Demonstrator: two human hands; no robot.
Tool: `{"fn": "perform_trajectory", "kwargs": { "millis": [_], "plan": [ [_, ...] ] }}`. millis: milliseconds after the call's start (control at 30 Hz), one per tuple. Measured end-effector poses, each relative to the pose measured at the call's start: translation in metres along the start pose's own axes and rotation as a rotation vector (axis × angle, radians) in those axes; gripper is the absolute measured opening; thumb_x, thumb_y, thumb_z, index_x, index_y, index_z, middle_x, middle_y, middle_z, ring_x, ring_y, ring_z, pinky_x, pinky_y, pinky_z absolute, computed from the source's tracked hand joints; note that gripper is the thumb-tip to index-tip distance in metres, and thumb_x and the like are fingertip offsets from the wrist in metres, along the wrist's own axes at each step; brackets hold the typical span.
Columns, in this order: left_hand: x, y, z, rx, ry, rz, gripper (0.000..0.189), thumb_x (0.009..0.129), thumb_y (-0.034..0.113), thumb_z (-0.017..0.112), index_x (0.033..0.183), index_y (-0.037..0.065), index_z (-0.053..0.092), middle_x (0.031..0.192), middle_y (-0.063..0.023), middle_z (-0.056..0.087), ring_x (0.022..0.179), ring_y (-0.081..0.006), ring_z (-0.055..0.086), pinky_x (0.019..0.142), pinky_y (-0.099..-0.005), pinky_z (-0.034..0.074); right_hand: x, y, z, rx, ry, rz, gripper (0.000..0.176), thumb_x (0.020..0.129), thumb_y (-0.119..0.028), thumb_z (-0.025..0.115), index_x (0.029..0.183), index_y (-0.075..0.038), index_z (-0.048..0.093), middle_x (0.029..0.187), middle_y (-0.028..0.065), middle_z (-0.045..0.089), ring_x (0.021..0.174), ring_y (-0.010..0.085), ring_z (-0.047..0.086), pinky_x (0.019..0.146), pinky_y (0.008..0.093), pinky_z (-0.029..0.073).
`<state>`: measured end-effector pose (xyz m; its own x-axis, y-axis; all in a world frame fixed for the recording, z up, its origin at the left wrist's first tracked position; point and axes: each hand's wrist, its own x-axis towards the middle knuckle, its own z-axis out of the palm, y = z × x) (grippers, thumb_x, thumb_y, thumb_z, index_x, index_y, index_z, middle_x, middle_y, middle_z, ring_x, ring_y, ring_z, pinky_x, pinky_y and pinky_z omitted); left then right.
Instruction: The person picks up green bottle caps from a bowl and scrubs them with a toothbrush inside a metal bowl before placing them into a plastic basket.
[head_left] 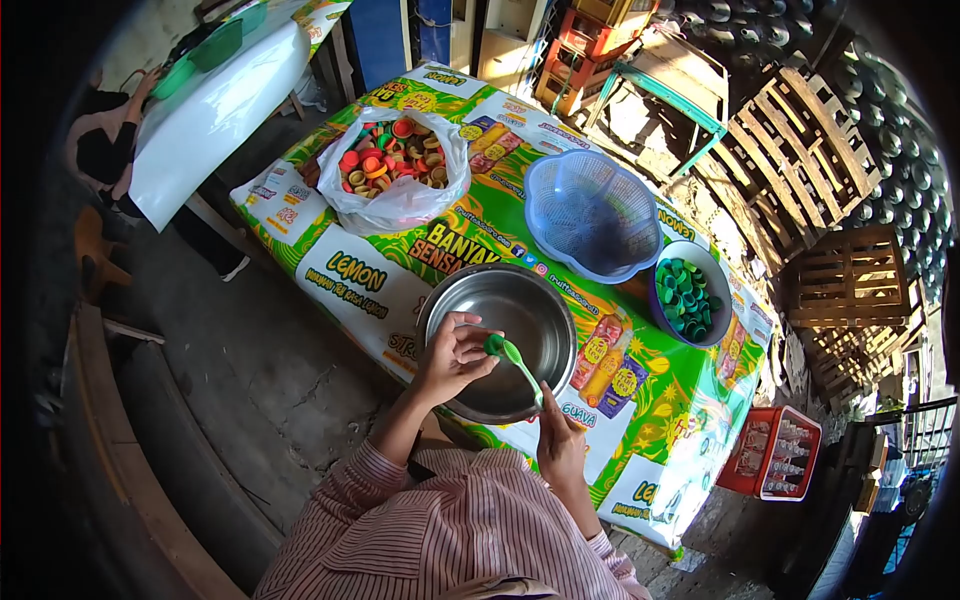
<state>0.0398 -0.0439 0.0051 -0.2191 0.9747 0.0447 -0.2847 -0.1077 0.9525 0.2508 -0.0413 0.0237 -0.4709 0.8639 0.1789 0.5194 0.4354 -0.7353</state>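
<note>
Over the steel bowl [510,300], my left hand [458,358] holds a small dark green cap [493,344] at its fingertips. My right hand [560,440] grips the lower end of a light green tool [523,369], whose upper end meets the cap. The bowl's inside shows bare metal. Behind it on the left, a white plastic bag [350,205] is filled with red, orange and yellowish caps [385,160]. A blue mesh basket [590,215] stands behind the bowl on the right, and beside it a bowl [658,310] holds green caps [688,295].
The table [345,265] has a bright printed cover. A red crate [770,452] with bottles is at the right. Wooden pallets [800,150] and a green-edged stool [665,85] stand behind. Another person [105,145] is at a white table [215,125] at the upper left.
</note>
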Motion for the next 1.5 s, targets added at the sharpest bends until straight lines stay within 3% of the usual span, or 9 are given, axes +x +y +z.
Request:
{"fn": "perform_trajectory", "kwargs": {
  "millis": [500,633,800,967,1033,1167,1267,1367,1500],
  "plan": [
    [-0.007,0.013,0.003,0.038,-0.003,-0.014,0.061,0.071,-0.008,0.063,0.117,0.006,0.026,0.109,-0.0171,0.053,0.098,-0.0206,0.057,0.086,-0.0326,0.047,0.013,-0.017,-0.011,-0.163,-0.048,-0.093,0.046,0.082,-0.006,0.052,0.126,-0.018,0.045,0.061,0.0081,0.055,0.047,0.0248,0.054,0.043,0.0363,0.041],
    [-0.009,0.017,0.003,0.097,0.032,-0.048,0.063,0.070,-0.007,0.065,0.117,0.006,0.026,0.106,-0.0164,0.056,0.096,-0.0201,0.058,0.083,-0.0316,0.048,0.014,-0.013,-0.018,-0.158,-0.036,0.132,0.041,0.085,-0.007,0.047,0.125,-0.011,0.045,0.069,0.0165,0.059,0.058,0.0259,0.060,0.053,0.0349,0.045],
    [-0.010,0.007,0.003,0.327,-0.115,0.073,0.067,0.066,0.004,0.073,0.117,0.006,0.030,0.102,-0.0095,0.060,0.095,-0.0145,0.056,0.080,-0.0285,0.043,0.024,-0.013,-0.008,0.575,-0.110,0.451,0.040,0.090,-0.031,0.047,0.115,0.001,0.052,0.057,-0.0081,0.034,0.050,0.0026,0.030,0.045,0.0214,0.024],
    [-0.016,0.008,0.012,0.436,-0.161,0.055,0.077,0.064,0.013,0.076,0.125,0.008,0.029,0.097,-0.0042,0.061,0.095,-0.0124,0.053,0.080,-0.0291,0.037,0.042,-0.017,0.002,0.908,-0.321,0.676,0.025,0.088,-0.029,0.053,0.075,-0.008,0.052,0.049,-0.0079,0.035,0.040,0.0020,0.027,0.036,0.0207,0.019],
    [-0.017,0.007,0.011,0.445,-0.193,0.059,0.081,0.064,0.013,0.076,0.128,0.008,0.027,0.099,-0.0041,0.060,0.097,-0.0133,0.053,0.081,-0.0307,0.037,0.041,-0.012,0.000,1.031,-0.380,0.678,0.017,0.086,-0.024,0.057,0.084,-0.007,0.057,0.050,-0.0091,0.033,0.039,0.0017,0.025,0.036,0.0198,0.017],
    [-0.017,0.018,0.021,0.539,-0.213,0.129,0.089,0.065,0.012,0.074,0.134,0.007,0.019,0.116,-0.0083,0.053,0.106,-0.0207,0.050,0.088,-0.0363,0.037,0.041,0.030,0.009,0.641,-0.006,0.336,0.024,0.083,-0.025,0.061,0.086,0.000,0.061,0.052,-0.0076,0.042,0.045,0.0026,0.033,0.040,0.0216,0.024],
    [-0.018,0.021,0.012,0.655,-0.209,0.039,0.076,0.069,0.014,0.071,0.131,0.007,0.028,0.117,-0.0084,0.052,0.107,-0.0213,0.049,0.089,-0.0368,0.037,0.080,0.045,-0.057,0.126,0.265,0.387,0.021,0.080,-0.019,0.062,0.082,0.002,0.063,0.046,-0.0024,0.036,0.044,0.0042,0.030,0.041,0.0253,0.024],
    [-0.020,0.024,0.005,0.647,-0.190,0.024,0.070,0.071,0.014,0.070,0.129,0.006,0.031,0.116,-0.0080,0.052,0.106,-0.0202,0.049,0.088,-0.0352,0.038,0.127,0.076,-0.116,-0.174,0.674,0.257,0.018,0.076,-0.018,0.063,0.077,0.000,0.061,0.049,0.0155,0.048,0.041,0.0241,0.049,0.044,0.0346,0.036],
    [-0.018,0.028,0.001,0.658,-0.242,-0.028,0.064,0.074,0.015,0.068,0.127,0.006,0.033,0.113,-0.0084,0.054,0.103,-0.0193,0.051,0.087,-0.0339,0.039,0.152,0.109,-0.152,-0.402,0.683,0.244,0.019,0.077,-0.017,0.061,0.088,-0.001,0.062,0.057,0.0193,0.053,0.053,0.0328,0.056,0.048,0.0381,0.040]
  ]
}}
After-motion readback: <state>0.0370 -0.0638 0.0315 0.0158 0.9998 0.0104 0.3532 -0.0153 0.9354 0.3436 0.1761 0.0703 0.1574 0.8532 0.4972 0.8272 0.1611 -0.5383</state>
